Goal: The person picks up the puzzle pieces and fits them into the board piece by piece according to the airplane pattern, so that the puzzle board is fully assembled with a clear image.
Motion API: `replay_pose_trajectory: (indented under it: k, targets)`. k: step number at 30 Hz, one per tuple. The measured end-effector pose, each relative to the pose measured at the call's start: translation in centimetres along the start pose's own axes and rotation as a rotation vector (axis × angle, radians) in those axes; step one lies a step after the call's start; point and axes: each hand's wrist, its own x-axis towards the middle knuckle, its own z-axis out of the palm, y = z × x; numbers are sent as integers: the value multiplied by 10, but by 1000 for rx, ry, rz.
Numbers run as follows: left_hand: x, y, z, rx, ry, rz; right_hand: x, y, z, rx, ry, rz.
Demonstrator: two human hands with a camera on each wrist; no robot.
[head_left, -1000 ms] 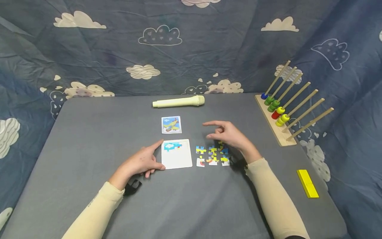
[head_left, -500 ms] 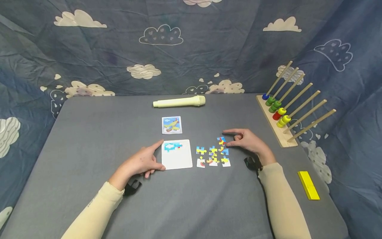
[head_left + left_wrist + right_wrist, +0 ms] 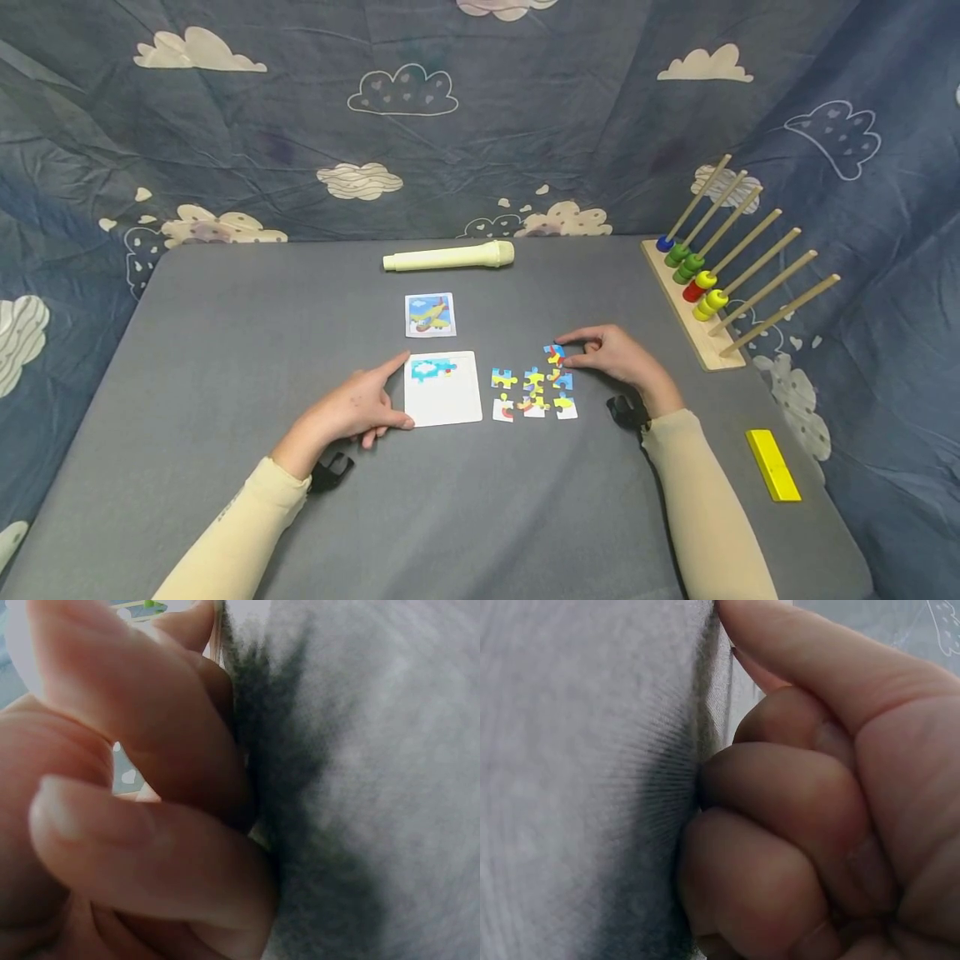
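Observation:
My left hand [image 3: 352,408] lies at the left side of a white puzzle board [image 3: 442,404]. Its straight index finger presses the far left corner and its thumb the near left corner. Some blue-and-white pieces [image 3: 431,367] sit joined in the board's far left part. To the right lie several loose puzzle pieces [image 3: 533,380]. My right hand [image 3: 618,358] pinches the farthest one, a blue, red and yellow puzzle piece [image 3: 552,354], between index finger and thumb at its right side. In the right wrist view the other fingers [image 3: 757,877] are curled against the cloth.
A picture card [image 3: 430,315] with a yellow plane lies beyond the board. Farther back is a cream toy microphone [image 3: 447,256]. A wooden peg stand [image 3: 693,321] with coloured beads occupies the right side, and a yellow block [image 3: 773,465] lies near the right edge.
My right hand moved right and toward me, uncovering the farthest puzzle piece, and its index finger and thumb then came together at that piece. The left hand stays at the board.

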Motion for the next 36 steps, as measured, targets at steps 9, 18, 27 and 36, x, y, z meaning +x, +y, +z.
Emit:
replay_pose_trajectory:
  k: [9, 18, 27, 36]
  targets:
    - [0, -1, 0, 3, -1, 1, -1, -5, 3, -18, 21, 10]
    - [0, -2, 0, 6, 4, 1, -2, -6, 4, -26, 33, -2]
    - [0, 0, 2, 18, 13, 16, -2, -4, 3, -27, 40, -6]
    - [0, 1, 3, 25, 26, 3, -3, -3, 2, 35, 40, -8]
